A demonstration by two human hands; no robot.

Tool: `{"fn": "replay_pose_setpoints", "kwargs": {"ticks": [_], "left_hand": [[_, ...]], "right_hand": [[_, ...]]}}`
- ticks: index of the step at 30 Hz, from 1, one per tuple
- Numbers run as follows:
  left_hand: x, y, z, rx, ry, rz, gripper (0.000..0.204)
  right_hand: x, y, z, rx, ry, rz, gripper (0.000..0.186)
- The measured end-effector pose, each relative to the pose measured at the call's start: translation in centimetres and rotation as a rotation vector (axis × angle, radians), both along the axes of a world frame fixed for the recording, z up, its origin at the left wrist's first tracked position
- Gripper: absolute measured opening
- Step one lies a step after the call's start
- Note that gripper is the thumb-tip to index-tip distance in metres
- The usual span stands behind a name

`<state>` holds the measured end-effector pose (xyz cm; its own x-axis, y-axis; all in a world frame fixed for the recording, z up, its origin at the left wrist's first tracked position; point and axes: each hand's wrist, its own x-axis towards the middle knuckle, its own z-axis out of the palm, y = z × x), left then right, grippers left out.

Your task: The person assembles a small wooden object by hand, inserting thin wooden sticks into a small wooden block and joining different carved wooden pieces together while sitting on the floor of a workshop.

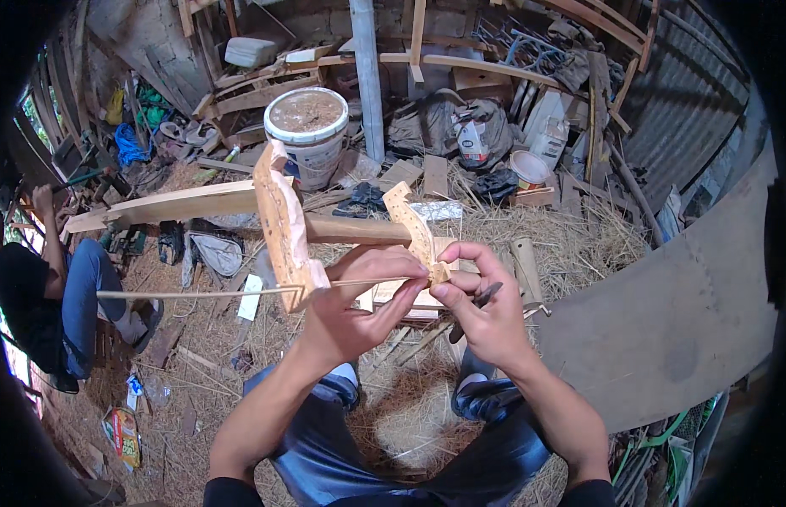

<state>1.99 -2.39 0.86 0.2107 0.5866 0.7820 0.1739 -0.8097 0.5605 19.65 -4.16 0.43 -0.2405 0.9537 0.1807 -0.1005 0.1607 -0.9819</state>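
In front of me is a wooden frame: two wavy carved end pieces with rows of small holes, a left one [281, 220] and a right one [412, 221], joined by a round bar [355, 230]. My left hand [350, 308] pinches a thin pale strip [190, 295], which runs leftward past the left end piece. Finger and thumb of my right hand [486, 313] close on the lower tip of the right end piece, beside my left fingertips. A dark slim tool [457, 332] lies across my right hand, partly hidden by the fingers.
A long plank [169, 204] extends left behind the frame. Beyond stand a white bucket [312, 156] and a post [367, 80]. At left, another person [46, 287] sits. A large grey sheet [663, 313] fills the right side. Straw and wood scraps cover the floor.
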Motion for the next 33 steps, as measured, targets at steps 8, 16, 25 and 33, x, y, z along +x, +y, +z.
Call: {"fn": "replay_pose_setpoints", "kwargs": {"ticks": [8, 16, 25, 33], "left_hand": [[0.34, -0.31, -0.25, -0.207, -0.109, 0.022, 0.016], [0.32, -0.47, 0.15, -0.250, -0.092, 0.015, 0.014], [0.26, -0.46, 0.03, -0.258, -0.088, 0.034, 0.014], [0.25, -0.48, 0.33, -0.247, -0.064, 0.025, 0.015]], "right_hand": [[-0.17, -0.25, 0.16, -0.001, -0.014, -0.026, 0.027], [-0.21, -0.27, 0.01, -0.020, -0.008, -0.025, 0.028], [-0.30, -0.37, 0.10, -0.057, -0.007, -0.030, 0.028], [-0.16, -0.38, -0.03, -0.035, -0.022, -0.037, 0.029]]}}
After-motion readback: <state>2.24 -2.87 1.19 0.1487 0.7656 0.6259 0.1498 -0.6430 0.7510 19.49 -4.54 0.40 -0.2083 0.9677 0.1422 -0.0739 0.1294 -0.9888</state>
